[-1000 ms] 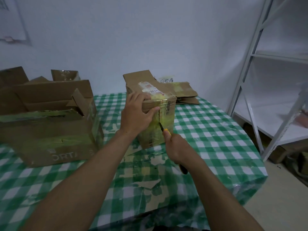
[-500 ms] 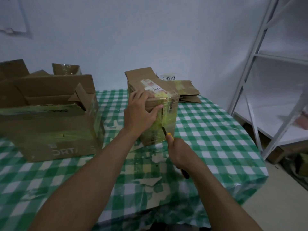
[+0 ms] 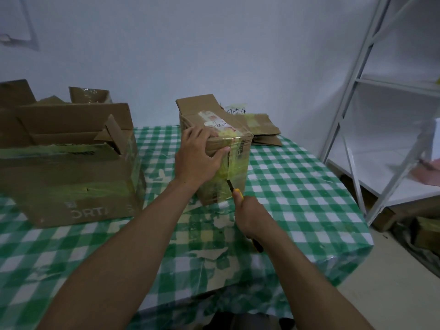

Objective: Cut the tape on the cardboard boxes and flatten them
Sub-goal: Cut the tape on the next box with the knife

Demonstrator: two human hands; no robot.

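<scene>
Two hands engaged: left hand (image 3: pixel 197 158) clamps the box (image 3: pixel 241 160) top; right hand (image 3: pixel 250 214) grips the knife (image 3: pixel 236 192), now lower down the box's tape (image 3: pixel 232 170); cut judged nearly finished.

Left hand (image 3: pixel 197 160), right hand (image 3: pixel 250 215) (both curled)

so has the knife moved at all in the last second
yes, the knife has slid down the taped seam of the small box, closer to the tablecloth.

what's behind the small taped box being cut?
Flattened cardboard lies on the table behind it, to its right, with a handwritten paper sign beyond. The small taped box hides the cardboard's left part and anything directly behind.
</scene>
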